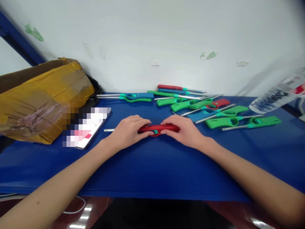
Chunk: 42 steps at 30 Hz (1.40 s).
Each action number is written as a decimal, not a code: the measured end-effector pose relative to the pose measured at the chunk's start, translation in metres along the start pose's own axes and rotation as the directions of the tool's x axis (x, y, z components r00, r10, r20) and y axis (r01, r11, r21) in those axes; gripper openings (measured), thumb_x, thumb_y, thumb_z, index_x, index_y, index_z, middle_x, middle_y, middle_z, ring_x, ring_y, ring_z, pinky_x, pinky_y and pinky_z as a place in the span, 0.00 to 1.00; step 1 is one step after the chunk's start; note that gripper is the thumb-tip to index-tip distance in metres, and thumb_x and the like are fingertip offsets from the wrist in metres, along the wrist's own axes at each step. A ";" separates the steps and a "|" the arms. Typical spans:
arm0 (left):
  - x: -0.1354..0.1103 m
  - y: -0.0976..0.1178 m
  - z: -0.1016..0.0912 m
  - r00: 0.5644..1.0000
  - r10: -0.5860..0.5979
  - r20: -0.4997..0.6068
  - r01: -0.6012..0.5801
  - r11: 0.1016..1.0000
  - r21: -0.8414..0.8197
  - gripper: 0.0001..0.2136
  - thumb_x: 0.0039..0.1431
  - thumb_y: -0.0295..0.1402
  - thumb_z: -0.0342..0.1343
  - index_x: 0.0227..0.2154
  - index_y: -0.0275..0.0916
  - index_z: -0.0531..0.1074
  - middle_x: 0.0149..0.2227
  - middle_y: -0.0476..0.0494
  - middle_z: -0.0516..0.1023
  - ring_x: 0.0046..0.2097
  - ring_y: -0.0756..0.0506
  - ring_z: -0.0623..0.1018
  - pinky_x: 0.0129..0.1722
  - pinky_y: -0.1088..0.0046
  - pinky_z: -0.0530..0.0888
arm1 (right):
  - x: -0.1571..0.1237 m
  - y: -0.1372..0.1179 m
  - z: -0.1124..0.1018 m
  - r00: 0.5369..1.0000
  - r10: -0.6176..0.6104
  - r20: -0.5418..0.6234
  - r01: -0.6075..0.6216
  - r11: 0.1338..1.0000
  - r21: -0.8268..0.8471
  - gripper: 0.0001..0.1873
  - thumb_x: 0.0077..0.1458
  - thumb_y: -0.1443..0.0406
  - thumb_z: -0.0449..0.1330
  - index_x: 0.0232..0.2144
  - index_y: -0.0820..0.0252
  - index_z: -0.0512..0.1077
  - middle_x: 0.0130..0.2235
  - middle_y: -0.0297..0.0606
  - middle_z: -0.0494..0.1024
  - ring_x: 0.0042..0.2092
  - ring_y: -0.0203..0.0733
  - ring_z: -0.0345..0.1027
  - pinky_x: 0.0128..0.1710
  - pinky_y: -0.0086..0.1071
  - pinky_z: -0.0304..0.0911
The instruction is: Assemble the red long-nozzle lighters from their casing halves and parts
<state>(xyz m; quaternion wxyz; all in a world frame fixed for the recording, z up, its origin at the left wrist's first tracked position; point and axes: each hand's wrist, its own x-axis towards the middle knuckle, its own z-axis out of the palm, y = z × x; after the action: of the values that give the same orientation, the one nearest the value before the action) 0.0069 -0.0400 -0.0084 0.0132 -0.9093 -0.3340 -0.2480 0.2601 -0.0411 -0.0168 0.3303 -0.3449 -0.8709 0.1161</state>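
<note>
Lighter [157, 127], probably light and rigid, is held over the blue table [154, 168]. Left hand [130, 131] and right hand [184, 128] closely pinch its red handle [170, 127], likely less slippery than the metal tube [109, 130].

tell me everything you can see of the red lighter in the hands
The red lighter looks like plastic, long and slim, with a teal trigger showing near its middle and a silvery, metal-looking rod. It lies roughly level, rod pointing left, over the blue table; whether it touches the table is unclear. The left hand grips it toward the rod, hiding part, and the right hand grips the other end.
</note>
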 end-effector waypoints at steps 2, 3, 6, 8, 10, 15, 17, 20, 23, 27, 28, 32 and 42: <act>-0.001 -0.001 -0.003 1.000 0.018 -0.022 -0.018 0.999 -0.030 0.12 0.62 0.39 0.58 0.41 0.35 0.76 0.34 0.43 0.80 0.35 0.45 0.78 0.36 0.70 0.73 | 0.000 0.001 0.000 1.000 -0.003 -0.007 0.003 1.000 0.006 0.10 0.58 0.59 0.63 0.40 0.56 0.73 0.39 0.38 0.79 0.39 0.42 0.73 0.40 0.35 0.69; -0.001 -0.001 -0.003 0.999 0.030 -0.037 -0.031 0.999 -0.032 0.10 0.63 0.37 0.57 0.40 0.36 0.76 0.34 0.44 0.81 0.35 0.46 0.78 0.37 0.70 0.73 | 0.000 0.001 0.000 1.000 -0.005 -0.006 0.005 1.000 0.010 0.10 0.58 0.59 0.63 0.40 0.56 0.73 0.39 0.38 0.79 0.39 0.42 0.73 0.40 0.35 0.69; -0.001 0.000 -0.003 0.994 0.075 -0.080 -0.075 0.997 0.009 0.09 0.64 0.35 0.55 0.39 0.36 0.76 0.34 0.44 0.81 0.34 0.47 0.78 0.36 0.70 0.73 | -0.001 0.001 -0.001 1.000 -0.003 0.006 0.003 1.000 0.022 0.09 0.58 0.60 0.64 0.40 0.56 0.72 0.39 0.38 0.78 0.39 0.42 0.72 0.39 0.35 0.68; -0.001 0.001 -0.001 0.989 0.100 -0.106 -0.096 0.994 0.048 0.09 0.64 0.35 0.55 0.39 0.36 0.76 0.33 0.43 0.81 0.34 0.47 0.78 0.35 0.70 0.73 | -0.001 0.000 -0.001 1.000 0.000 0.010 0.000 1.000 0.029 0.09 0.57 0.60 0.64 0.39 0.55 0.72 0.39 0.37 0.78 0.39 0.42 0.72 0.39 0.34 0.68; -0.001 0.002 0.000 0.986 0.116 -0.121 -0.108 0.991 0.072 0.09 0.64 0.35 0.55 0.39 0.35 0.76 0.33 0.43 0.81 0.33 0.47 0.78 0.35 0.70 0.73 | -0.001 0.000 -0.001 1.000 -0.004 0.012 0.004 0.999 0.034 0.09 0.57 0.60 0.64 0.40 0.55 0.72 0.39 0.37 0.78 0.39 0.42 0.72 0.39 0.34 0.69; -0.002 0.001 0.003 0.987 0.100 -0.126 -0.089 0.992 0.088 0.09 0.65 0.35 0.54 0.39 0.37 0.76 0.33 0.44 0.81 0.34 0.47 0.77 0.36 0.70 0.73 | -0.002 0.002 0.001 0.999 -0.039 0.005 0.039 0.999 0.013 0.12 0.59 0.60 0.62 0.44 0.54 0.72 0.42 0.39 0.78 0.42 0.44 0.73 0.42 0.37 0.70; -0.002 0.000 0.004 0.990 0.080 -0.116 -0.072 0.995 0.069 0.09 0.65 0.35 0.53 0.39 0.37 0.76 0.33 0.44 0.81 0.34 0.47 0.78 0.37 0.70 0.74 | -0.002 0.002 0.002 0.998 -0.061 -0.006 0.061 0.998 -0.001 0.11 0.60 0.60 0.61 0.45 0.54 0.72 0.43 0.39 0.79 0.42 0.44 0.73 0.43 0.38 0.70; -0.001 0.000 0.004 0.994 0.049 -0.103 -0.045 0.998 0.033 0.09 0.64 0.35 0.54 0.39 0.37 0.76 0.34 0.44 0.81 0.34 0.47 0.77 0.37 0.70 0.74 | -0.001 0.002 0.002 0.998 -0.068 -0.011 0.068 0.998 -0.006 0.10 0.61 0.60 0.60 0.44 0.54 0.72 0.43 0.39 0.79 0.43 0.44 0.74 0.44 0.37 0.70; -0.001 0.000 0.004 0.995 0.024 -0.094 -0.024 1.000 0.004 0.09 0.64 0.35 0.55 0.40 0.37 0.77 0.34 0.44 0.82 0.34 0.46 0.78 0.36 0.71 0.74 | 0.000 0.001 0.002 0.998 -0.058 -0.008 0.058 0.998 -0.012 0.10 0.61 0.60 0.60 0.44 0.55 0.73 0.42 0.39 0.79 0.42 0.43 0.73 0.43 0.37 0.70; -0.001 -0.001 0.003 0.998 -0.013 -0.059 0.009 0.998 -0.067 0.11 0.64 0.37 0.54 0.41 0.38 0.78 0.34 0.44 0.82 0.35 0.47 0.78 0.36 0.71 0.73 | 0.000 0.001 0.001 0.999 -0.050 -0.015 0.050 0.998 -0.028 0.11 0.60 0.60 0.60 0.44 0.56 0.74 0.41 0.40 0.81 0.41 0.44 0.74 0.43 0.38 0.70; -0.001 -0.002 0.003 0.999 -0.024 -0.038 0.021 0.996 -0.092 0.11 0.65 0.37 0.54 0.41 0.39 0.78 0.34 0.44 0.81 0.35 0.46 0.78 0.36 0.71 0.73 | 0.000 0.001 0.001 0.999 -0.052 -0.010 0.052 0.998 -0.029 0.11 0.61 0.60 0.60 0.44 0.56 0.74 0.41 0.40 0.81 0.41 0.45 0.74 0.44 0.39 0.71; 0.000 -0.003 0.004 0.993 -0.097 0.064 0.105 0.984 -0.147 0.12 0.66 0.38 0.53 0.41 0.41 0.79 0.37 0.43 0.80 0.39 0.45 0.76 0.37 0.70 0.73 | 0.001 0.003 0.002 0.998 -0.038 0.051 0.040 0.998 -0.044 0.10 0.62 0.62 0.57 0.44 0.55 0.76 0.42 0.40 0.82 0.43 0.46 0.74 0.48 0.43 0.69; 0.003 -0.007 0.001 0.978 -0.191 0.088 0.206 0.953 -0.224 0.13 0.64 0.42 0.56 0.44 0.40 0.78 0.41 0.43 0.79 0.42 0.45 0.77 0.43 0.68 0.74 | 0.004 0.006 0.002 0.998 0.004 0.068 -0.002 0.999 -0.038 0.15 0.65 0.61 0.54 0.49 0.58 0.75 0.48 0.45 0.77 0.49 0.47 0.71 0.52 0.45 0.68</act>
<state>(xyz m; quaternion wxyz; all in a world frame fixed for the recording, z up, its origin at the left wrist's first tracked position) 0.0048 -0.0329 -0.0091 -0.1290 -0.8741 -0.3925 -0.2554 0.2598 -0.0344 -0.0189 0.2936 -0.3481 -0.8832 0.1121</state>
